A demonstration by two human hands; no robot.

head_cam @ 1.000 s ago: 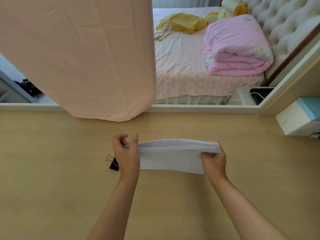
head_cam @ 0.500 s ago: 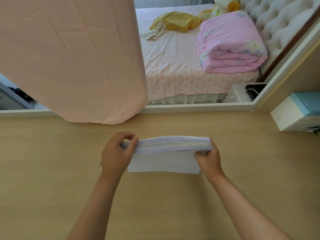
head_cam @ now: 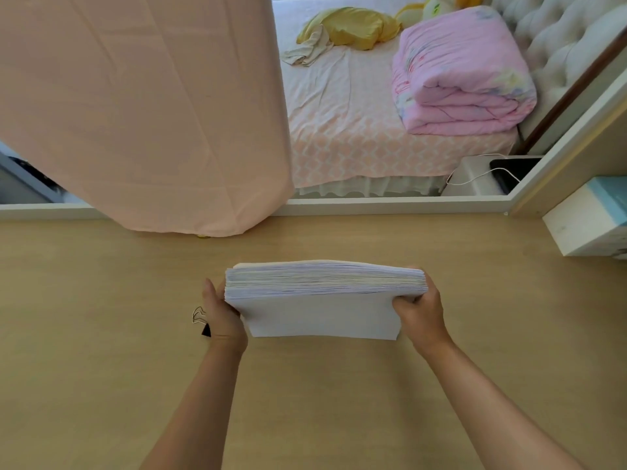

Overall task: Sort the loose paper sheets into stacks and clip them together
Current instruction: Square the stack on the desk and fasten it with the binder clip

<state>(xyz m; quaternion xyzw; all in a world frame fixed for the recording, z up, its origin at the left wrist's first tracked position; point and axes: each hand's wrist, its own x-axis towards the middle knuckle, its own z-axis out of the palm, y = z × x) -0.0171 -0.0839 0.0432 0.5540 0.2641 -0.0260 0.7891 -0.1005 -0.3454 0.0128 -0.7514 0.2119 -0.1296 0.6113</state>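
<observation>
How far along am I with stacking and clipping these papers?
Done: the sheets look gathered into one thick paper stack. In hand: your left hand and right hand hold its two ends, apparently squaring the edges. Left: the binder clip lies on the desk by your left hand, not yet on the stack, so clipping remains.

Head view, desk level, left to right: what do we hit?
binder clip → left hand → paper stack → right hand → white and blue box
</observation>
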